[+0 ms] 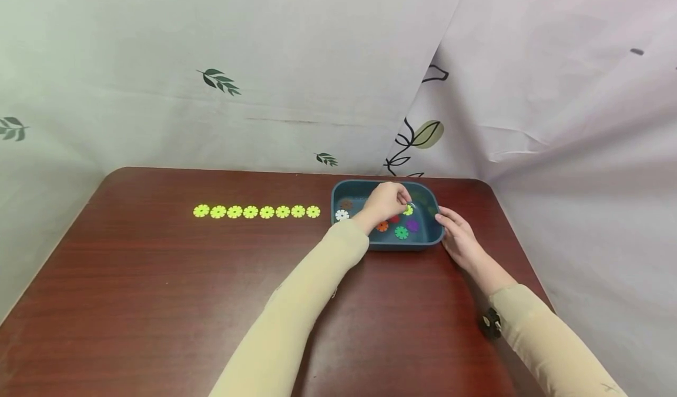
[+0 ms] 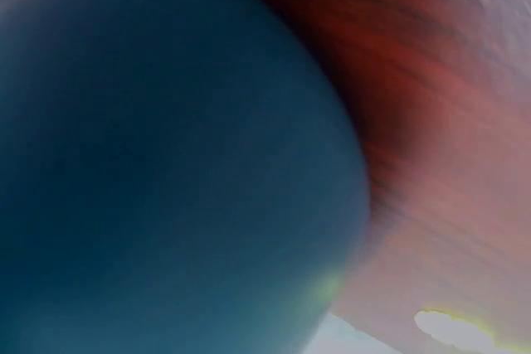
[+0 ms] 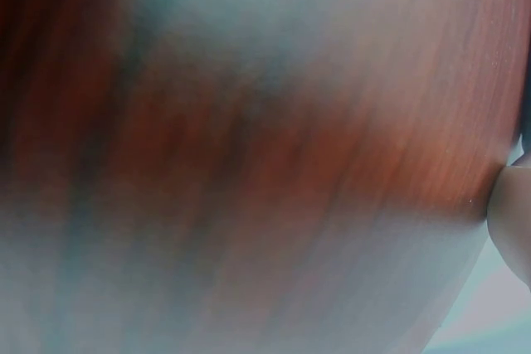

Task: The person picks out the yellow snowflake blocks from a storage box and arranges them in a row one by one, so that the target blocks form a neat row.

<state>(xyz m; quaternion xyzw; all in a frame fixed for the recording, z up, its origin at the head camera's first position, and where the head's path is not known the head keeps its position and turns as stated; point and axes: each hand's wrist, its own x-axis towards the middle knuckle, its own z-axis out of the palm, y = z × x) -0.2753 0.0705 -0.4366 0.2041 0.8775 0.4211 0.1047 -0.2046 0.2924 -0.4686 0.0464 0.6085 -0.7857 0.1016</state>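
Note:
A dark blue-grey rectangular plastic basin (image 1: 388,246) stands near the table's far edge in the head view. My left hand (image 1: 385,201) reaches over its near left part, fingers bent downward. Right at the fingertips is a yellow-green notched plastic disc (image 1: 408,210); whether they pinch it cannot be made out. Round the hand, in the basin, lie white (image 1: 342,215), brown, orange, red, green (image 1: 401,232) and purple (image 1: 413,226) discs. With thumb and fingers my right hand (image 1: 459,236) grips the basin's right rim. The left wrist view shows mostly blurred basin wall (image 2: 182,155).
Left of the basin, several yellow-green notched discs (image 1: 251,212) form a straight row on the reddish-brown wooden table (image 1: 211,291). White cloth with leaf prints (image 1: 296,74) hangs behind the table and along its right side. Blurred table surface fills most of the right wrist view.

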